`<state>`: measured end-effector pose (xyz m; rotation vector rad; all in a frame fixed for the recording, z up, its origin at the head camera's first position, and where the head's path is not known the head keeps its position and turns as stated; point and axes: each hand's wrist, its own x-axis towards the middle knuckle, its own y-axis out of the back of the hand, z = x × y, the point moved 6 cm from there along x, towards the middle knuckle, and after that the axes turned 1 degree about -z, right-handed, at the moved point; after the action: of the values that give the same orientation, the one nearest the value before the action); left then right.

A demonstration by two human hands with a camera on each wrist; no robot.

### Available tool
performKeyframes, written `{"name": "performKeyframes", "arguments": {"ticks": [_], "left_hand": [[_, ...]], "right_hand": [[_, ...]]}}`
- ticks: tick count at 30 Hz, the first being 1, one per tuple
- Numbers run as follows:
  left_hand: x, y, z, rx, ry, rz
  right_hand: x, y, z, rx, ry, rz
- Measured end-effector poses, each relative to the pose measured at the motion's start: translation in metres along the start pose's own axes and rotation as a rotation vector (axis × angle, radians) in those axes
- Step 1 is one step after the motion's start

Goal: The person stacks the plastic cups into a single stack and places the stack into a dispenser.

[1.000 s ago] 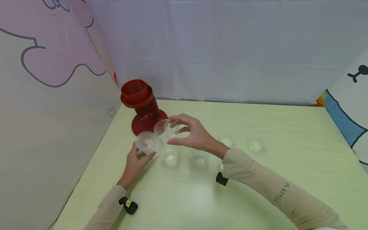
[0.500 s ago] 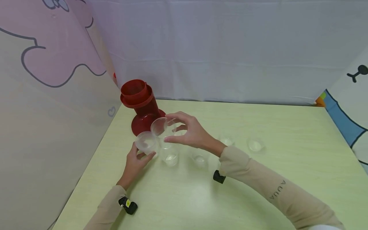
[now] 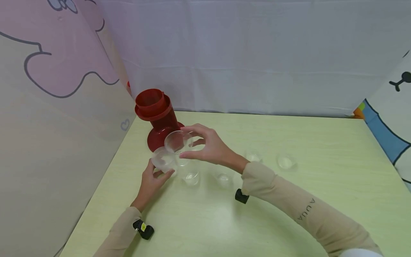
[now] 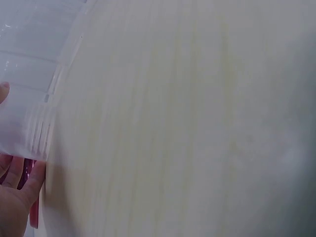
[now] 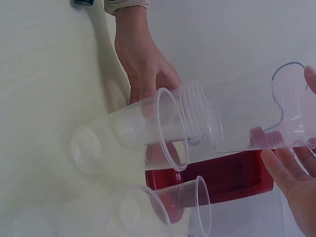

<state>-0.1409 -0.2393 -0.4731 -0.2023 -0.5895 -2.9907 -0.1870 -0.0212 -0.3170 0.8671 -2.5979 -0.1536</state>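
My left hand grips a stack of clear plastic cups, tilted with the mouth facing up; several nested rims show in the right wrist view. Between curled fingers and thumb, my right hand holds a single clear plastic cup by its sides. In the right wrist view, this cup points its base at the stack's mouth, right at the rims. One clear cup stands on the table just below both hands. The left wrist view catches only part of the stack at its left edge.
Behind the hands stands a red plastic tube-shaped stand with a wide round base. More clear cups stand to the right, among them a near cup, a farther cup and a rightmost cup. A white cloth hangs behind the table.
My right hand has carried its cup slightly leftward, closer to the stack. The left hand and its stack have stayed in place.
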Motion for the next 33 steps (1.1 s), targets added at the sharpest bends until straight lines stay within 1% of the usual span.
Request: {"name": "performKeyframes", "arguments": {"ticks": [4, 6, 13, 17, 23, 28, 33], "left_hand": [[-0.001, -0.001, 0.002, -0.001, 0.022, -0.005], [-0.001, -0.001, 0.005, -0.008, 0.033, -0.011], [-0.004, 0.000, 0.036, 0.021, -0.011, -0.032], [-0.005, 0.000, 0.037, 0.024, 0.003, -0.037], [-0.006, 0.000, 0.034, -0.004, 0.001, -0.030], [-0.006, -0.001, 0.034, 0.010, 0.008, -0.036], [-0.007, 0.000, 0.037, 0.025, 0.018, -0.054]], "right_hand": [[0.002, -0.001, 0.000, -0.006, 0.000, -0.003], [0.003, -0.002, 0.000, -0.011, -0.004, -0.004], [0.007, -0.004, -0.001, -0.002, 0.010, 0.004], [0.010, -0.007, -0.002, 0.008, 0.020, 0.007], [0.014, -0.012, -0.001, 0.008, 0.021, 0.002], [0.017, -0.016, -0.001, 0.007, 0.019, -0.003], [0.021, -0.018, -0.001, -0.016, 0.021, -0.005]]}}
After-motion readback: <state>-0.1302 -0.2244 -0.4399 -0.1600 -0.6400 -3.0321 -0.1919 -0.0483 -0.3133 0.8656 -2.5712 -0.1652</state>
